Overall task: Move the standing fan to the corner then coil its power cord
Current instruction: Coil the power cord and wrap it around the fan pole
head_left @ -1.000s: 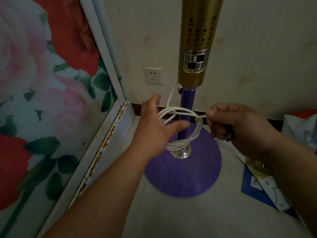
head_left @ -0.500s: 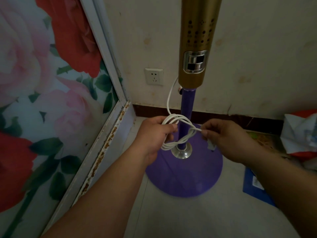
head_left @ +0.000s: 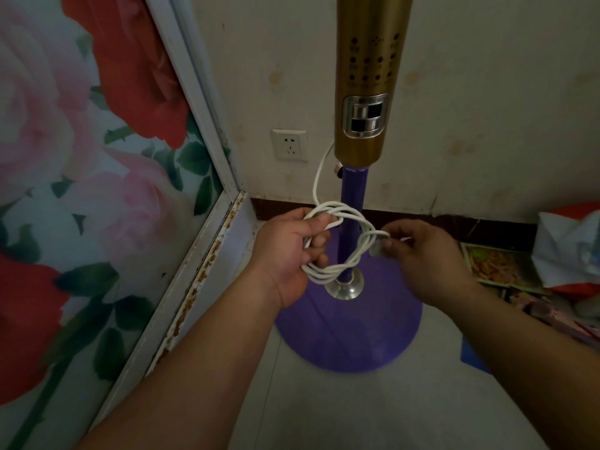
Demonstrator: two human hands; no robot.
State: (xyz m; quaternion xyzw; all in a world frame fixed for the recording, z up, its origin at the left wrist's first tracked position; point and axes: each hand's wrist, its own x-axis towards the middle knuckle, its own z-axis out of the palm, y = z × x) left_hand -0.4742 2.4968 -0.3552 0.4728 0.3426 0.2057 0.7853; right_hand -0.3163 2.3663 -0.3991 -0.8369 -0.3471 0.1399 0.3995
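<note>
One white power cord (head_left: 337, 251) is hanging in a loose coil of several loops, too overlapped to count exactly, in front of the purple pole (head_left: 352, 203) of the one standing fan (head_left: 370, 92), with a single strand rising from the coil's top to the underside of the fan's gold column. The fan is standing on its round purple base (head_left: 354, 332) in the corner of the room, the pole meeting the base at a chrome collar (head_left: 344, 287). Two hands are working the coil: the left hand (head_left: 287, 251) is closing its fingers around the coil's left side, with loops passing through the fist, and the right hand (head_left: 425, 254) is pinching the cord's end at the coil's right side, where a pale plug (head_left: 378, 248) is showing blurred at the fingertips. The coil is spanning the gap between the two hands, and the pole is standing just behind it. One white wall socket (head_left: 289, 145) is sitting on the wall to the left of the fan, near the rising strand. One panel printed with red and pink roses (head_left: 81, 190) in a rusted white frame is filling the left side. On the floor to the right, printed papers (head_left: 496, 264) and a white and red bag (head_left: 571, 251) are lying near the base.
</note>
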